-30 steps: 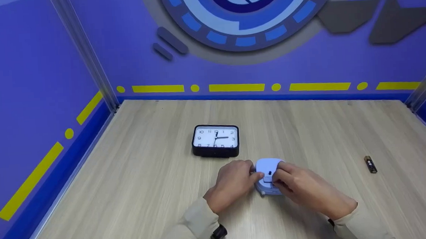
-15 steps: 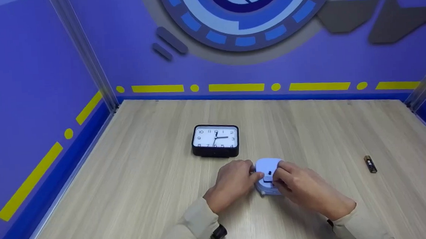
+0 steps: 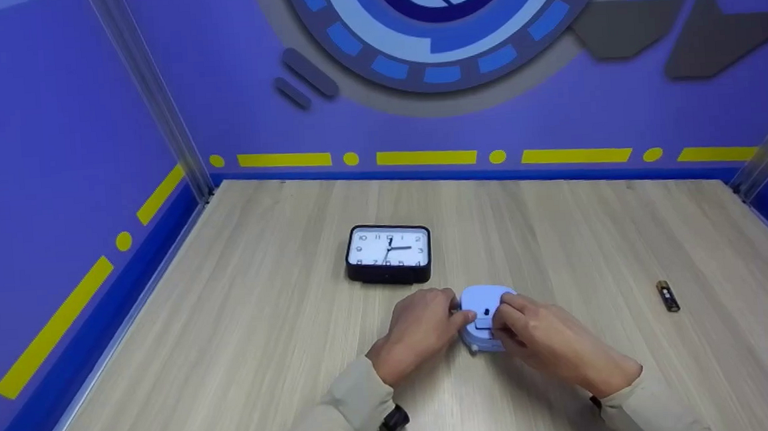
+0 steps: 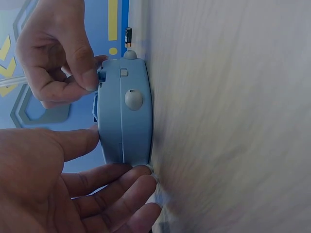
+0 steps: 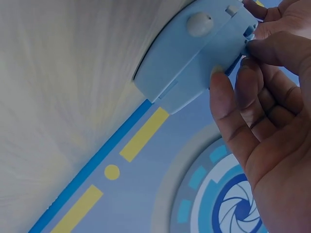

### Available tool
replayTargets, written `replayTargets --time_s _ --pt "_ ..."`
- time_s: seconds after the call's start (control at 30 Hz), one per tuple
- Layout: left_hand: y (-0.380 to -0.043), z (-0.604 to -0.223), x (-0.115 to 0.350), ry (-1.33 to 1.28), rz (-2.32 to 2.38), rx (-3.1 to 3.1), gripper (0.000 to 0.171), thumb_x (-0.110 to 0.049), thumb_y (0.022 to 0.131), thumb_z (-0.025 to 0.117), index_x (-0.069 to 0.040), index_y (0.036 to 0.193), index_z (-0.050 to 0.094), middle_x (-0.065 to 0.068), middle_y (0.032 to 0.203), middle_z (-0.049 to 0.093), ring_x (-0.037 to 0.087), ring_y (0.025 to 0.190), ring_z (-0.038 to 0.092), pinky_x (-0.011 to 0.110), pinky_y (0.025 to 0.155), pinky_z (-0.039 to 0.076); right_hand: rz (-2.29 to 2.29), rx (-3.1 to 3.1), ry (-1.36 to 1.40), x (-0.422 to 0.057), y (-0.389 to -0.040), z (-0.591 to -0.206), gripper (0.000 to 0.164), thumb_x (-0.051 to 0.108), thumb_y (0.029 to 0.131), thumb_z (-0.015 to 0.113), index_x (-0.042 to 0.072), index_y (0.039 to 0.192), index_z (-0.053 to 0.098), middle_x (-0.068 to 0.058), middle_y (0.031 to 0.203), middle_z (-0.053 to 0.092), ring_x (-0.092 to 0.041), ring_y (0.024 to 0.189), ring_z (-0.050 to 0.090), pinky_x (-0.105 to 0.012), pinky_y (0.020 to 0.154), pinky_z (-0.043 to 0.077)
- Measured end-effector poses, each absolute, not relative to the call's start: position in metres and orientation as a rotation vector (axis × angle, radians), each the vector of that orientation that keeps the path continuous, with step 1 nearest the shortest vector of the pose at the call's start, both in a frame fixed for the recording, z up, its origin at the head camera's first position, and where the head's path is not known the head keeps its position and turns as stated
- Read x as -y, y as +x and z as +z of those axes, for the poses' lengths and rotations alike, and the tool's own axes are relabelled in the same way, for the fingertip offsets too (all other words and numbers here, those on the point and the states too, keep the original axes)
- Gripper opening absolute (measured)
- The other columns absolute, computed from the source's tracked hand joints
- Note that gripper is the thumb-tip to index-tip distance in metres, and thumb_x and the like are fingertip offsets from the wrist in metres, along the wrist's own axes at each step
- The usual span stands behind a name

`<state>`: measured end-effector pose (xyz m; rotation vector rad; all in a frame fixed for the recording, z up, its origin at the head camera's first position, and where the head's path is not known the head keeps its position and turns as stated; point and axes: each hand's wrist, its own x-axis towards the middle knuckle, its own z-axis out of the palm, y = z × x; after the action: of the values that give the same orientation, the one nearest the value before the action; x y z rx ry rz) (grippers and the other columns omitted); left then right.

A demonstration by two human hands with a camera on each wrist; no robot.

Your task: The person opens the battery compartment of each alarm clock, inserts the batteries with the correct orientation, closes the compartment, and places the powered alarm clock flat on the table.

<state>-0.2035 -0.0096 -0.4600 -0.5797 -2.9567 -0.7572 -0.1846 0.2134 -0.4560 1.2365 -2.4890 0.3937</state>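
A small light-blue alarm clock (image 3: 484, 298) lies on its front on the table, its back upward and its dial hidden. A dark opening in its back, beside a small black control, shows partly between the fingers. My left hand (image 3: 421, 333) holds its left side, thumb on the back and fingers around the edge, as the left wrist view (image 4: 53, 179) also shows. My right hand (image 3: 551, 335) works at the opening with thumb and curled fingers, fingertips against the casing in the right wrist view. I cannot tell whether it pinches a small part there. Round feet (image 5: 200, 24) stick out from the casing.
Behind the hands a black rectangular alarm clock (image 3: 388, 254) lies with its white dial up. A battery (image 3: 667, 296) lies to the right on the wood-grain table (image 3: 274, 269). Blue printed panels (image 3: 251, 117) wall in the back and sides.
The fingers of my right hand have shifted slightly to the right, baring a little more of the casing's upper right corner. My left hand and the clocks stay in place.
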Motion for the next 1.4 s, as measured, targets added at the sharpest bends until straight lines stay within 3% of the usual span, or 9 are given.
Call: replayTargets --time_s 0.4,0.63,0.9,1.1,1.4 --pt "-0.203 -0.460 0.010 -0.571 -0.758 2.964 0.028 -0.038 0.100 0.076 -0.011 0.092 0.071 -0.007 0.074 0.053 0.010 0.065 0.045 0.030 0.057 0.037 0.497 2.504 1.200 -0.218 -0.185 -0.444 0.032 -0.006 0.082 0.086 0.012 0.094 0.063 0.006 0.092 0.056 -0.004 0.075 0.053 -0.026 0.060 0.050" --pt "-0.202 -0.459 0.009 -0.575 -0.747 2.958 0.028 -0.038 0.100 0.075 -0.012 0.090 0.071 -0.006 0.074 0.058 0.009 0.065 0.048 0.031 0.057 0.040 0.450 2.492 1.113 -0.225 -0.191 -0.441 0.033 -0.007 0.081 0.087 0.011 0.095 0.063 0.004 0.092 0.058 -0.009 0.078 0.065 -0.029 0.063 0.056" --pt "-0.198 -0.459 0.006 -0.568 -0.613 2.957 0.031 -0.039 0.102 0.073 -0.011 0.089 0.071 -0.004 0.073 0.057 0.010 0.065 0.051 0.033 0.056 0.042 0.399 2.424 1.085 -0.232 -0.196 -0.441 0.034 -0.010 0.079 0.086 0.010 0.093 0.063 0.002 0.090 0.059 -0.011 0.080 0.067 -0.030 0.062 0.056" --pt "-0.192 -0.460 0.001 -0.570 -0.406 2.958 0.035 -0.041 0.105 0.066 -0.007 0.100 0.074 0.004 0.086 0.066 0.022 0.080 0.067 0.038 0.064 0.052 0.359 2.425 1.044 -0.236 -0.200 -0.442 0.035 -0.010 0.077 0.088 0.010 0.093 0.063 0.002 0.090 0.059 -0.010 0.080 0.066 -0.028 0.063 0.057" --pt "-0.191 -0.461 -0.002 -0.590 -0.277 2.971 0.040 -0.042 0.109 0.059 -0.006 0.115 0.074 0.008 0.099 0.070 0.026 0.088 0.067 0.039 0.069 0.054 0.305 2.458 0.986 -0.243 -0.204 -0.443 0.031 -0.008 0.080 0.086 0.008 0.093 0.064 0.000 0.090 0.060 -0.013 0.079 0.066 -0.031 0.063 0.057"
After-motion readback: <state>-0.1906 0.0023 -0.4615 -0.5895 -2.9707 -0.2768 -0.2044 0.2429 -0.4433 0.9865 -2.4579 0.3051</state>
